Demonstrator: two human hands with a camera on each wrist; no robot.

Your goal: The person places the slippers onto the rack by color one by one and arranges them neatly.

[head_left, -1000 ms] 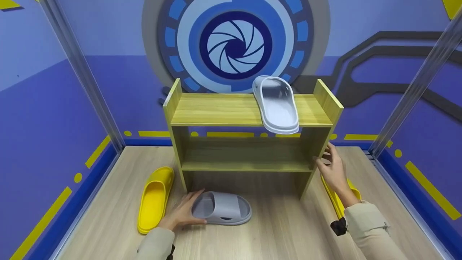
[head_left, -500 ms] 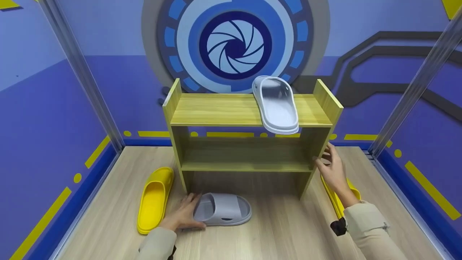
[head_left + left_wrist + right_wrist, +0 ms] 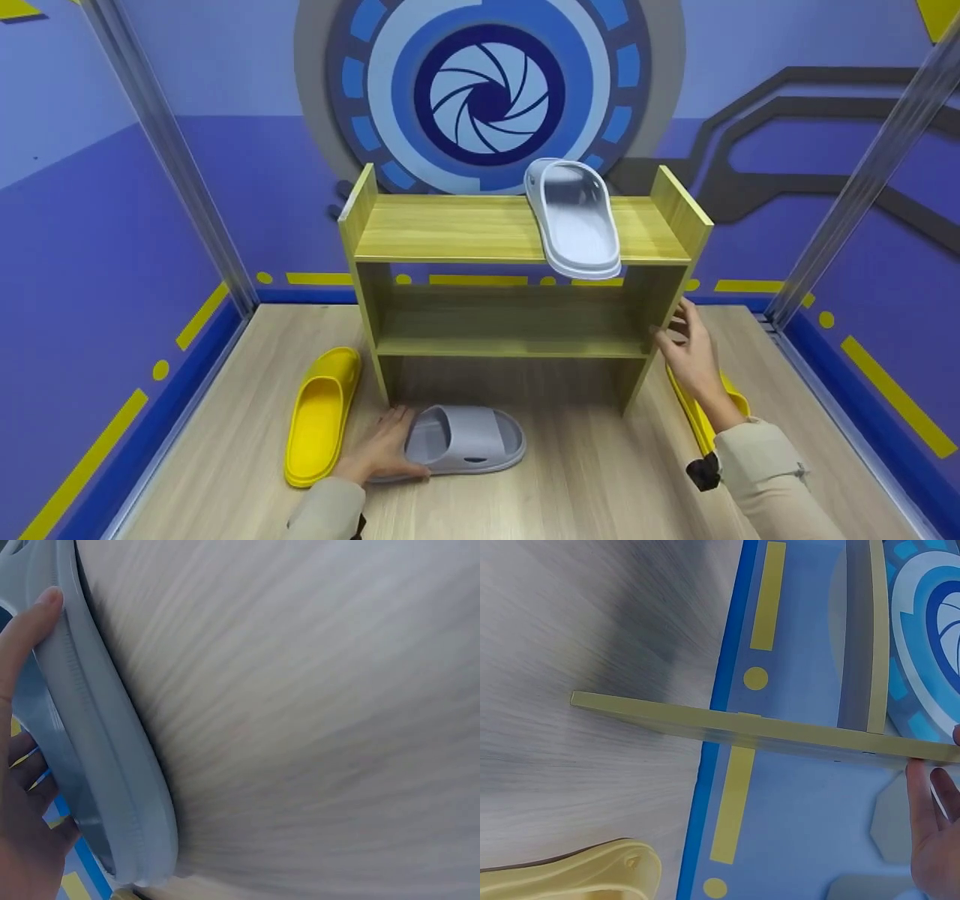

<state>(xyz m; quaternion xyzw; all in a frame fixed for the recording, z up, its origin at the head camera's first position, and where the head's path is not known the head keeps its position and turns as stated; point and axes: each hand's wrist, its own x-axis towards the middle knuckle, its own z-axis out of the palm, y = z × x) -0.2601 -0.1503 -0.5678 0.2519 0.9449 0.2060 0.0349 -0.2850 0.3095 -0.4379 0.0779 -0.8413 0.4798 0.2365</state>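
Note:
A grey slipper [image 3: 474, 439] lies on the wooden floor in front of the small wooden shoe rack [image 3: 517, 345], its toe pointing right. My left hand [image 3: 381, 450] grips its heel end, with the thumb on the near side and the fingers on the far side; the left wrist view shows the thumb pressed on the slipper's edge. On the rack's top board, right of centre, sits a second grey slipper [image 3: 579, 225], its heel jutting past the front edge. My right hand [image 3: 694, 356] pinches the rack's right side panel [image 3: 727, 724] between thumb and fingers.
One yellow slipper [image 3: 319, 420] lies left of the rack. Another yellow slipper [image 3: 701, 420] lies to the right, partly hidden under my right wrist. Patterned blue walls [image 3: 247, 187] and metal corner posts [image 3: 172, 150] enclose the wooden floor [image 3: 570, 487].
My left hand and the lower grey slipper have shifted slightly toward me and a little to the right. My right hand, the rack and the other slippers have stayed put.

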